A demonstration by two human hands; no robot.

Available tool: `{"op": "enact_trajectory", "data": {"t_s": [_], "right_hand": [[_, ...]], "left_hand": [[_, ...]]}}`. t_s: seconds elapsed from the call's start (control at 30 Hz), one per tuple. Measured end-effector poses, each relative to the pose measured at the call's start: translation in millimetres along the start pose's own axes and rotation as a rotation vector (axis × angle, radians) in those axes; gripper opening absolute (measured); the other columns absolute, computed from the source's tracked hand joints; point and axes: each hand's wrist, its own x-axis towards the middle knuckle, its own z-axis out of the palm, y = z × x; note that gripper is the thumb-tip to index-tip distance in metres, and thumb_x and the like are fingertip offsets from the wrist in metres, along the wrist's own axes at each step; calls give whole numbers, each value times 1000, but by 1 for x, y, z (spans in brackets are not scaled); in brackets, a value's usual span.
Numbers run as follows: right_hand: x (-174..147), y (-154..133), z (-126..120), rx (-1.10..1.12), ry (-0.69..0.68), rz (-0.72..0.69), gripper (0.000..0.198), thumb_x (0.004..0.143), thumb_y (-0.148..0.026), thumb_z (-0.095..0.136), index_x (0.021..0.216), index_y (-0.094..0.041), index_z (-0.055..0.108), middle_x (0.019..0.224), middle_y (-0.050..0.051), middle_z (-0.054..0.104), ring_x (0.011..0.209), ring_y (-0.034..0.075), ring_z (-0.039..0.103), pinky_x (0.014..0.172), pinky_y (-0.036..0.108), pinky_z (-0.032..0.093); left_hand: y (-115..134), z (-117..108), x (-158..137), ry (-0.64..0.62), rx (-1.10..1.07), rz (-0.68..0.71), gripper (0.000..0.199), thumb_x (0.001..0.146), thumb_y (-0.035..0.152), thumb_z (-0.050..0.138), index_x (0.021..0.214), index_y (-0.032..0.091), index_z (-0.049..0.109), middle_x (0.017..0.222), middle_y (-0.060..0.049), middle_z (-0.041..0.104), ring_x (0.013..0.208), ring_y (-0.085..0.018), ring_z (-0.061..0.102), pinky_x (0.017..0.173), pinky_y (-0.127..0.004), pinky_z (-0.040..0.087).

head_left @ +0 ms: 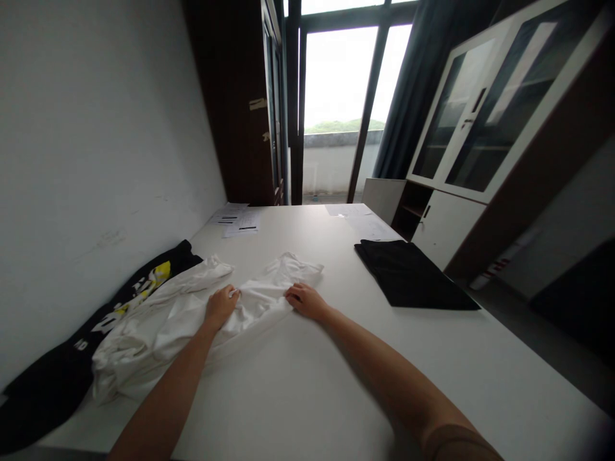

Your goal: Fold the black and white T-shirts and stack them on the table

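A crumpled white shirt [177, 320] lies across the left and middle of the white table, with a sleeve-like part spread toward the far side. My left hand [223, 306] is closed on a fold near its middle, a bit of cloth showing between thumb and fingers. Farther right, the curled fingers of my right hand [302, 299] pinch the shirt's edge. Between the two hands the cloth is wrinkled and rests low on the table. Which side of the shirt faces up I cannot tell.
Along the wall lies a black garment [52, 365] with a white and yellow print, partly under the shirt. A folded black cloth [418, 275] rests at the table's right edge. Papers [240, 224] lie at the far left, more sheets [368, 224] at the far right. A cabinet [446, 211] stands beyond.
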Motion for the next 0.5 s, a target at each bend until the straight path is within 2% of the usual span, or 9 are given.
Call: {"op": "enact_trajectory", "data": {"t_s": [0.3,0.5], "right_hand": [[0,-2,-2,7,-3,3,13,97,-24,61,104,-22,72,98,5,69,98,20,62,92,31,45],[1,-2,-2,2,-7,12,14,96,-22,61,105,-23,72,98,5,69,97,20,62,91,31,45]], "left_hand": [[3,-4,-2,-2,15,2,24,102,41,48,93,24,64,98,-6,75,94,-22,66,78,-29,36],[7,-8,-3,-28,16,-30,26,103,42,47,97,24,65,104,-7,76,98,-22,66,80,-29,37]]}}
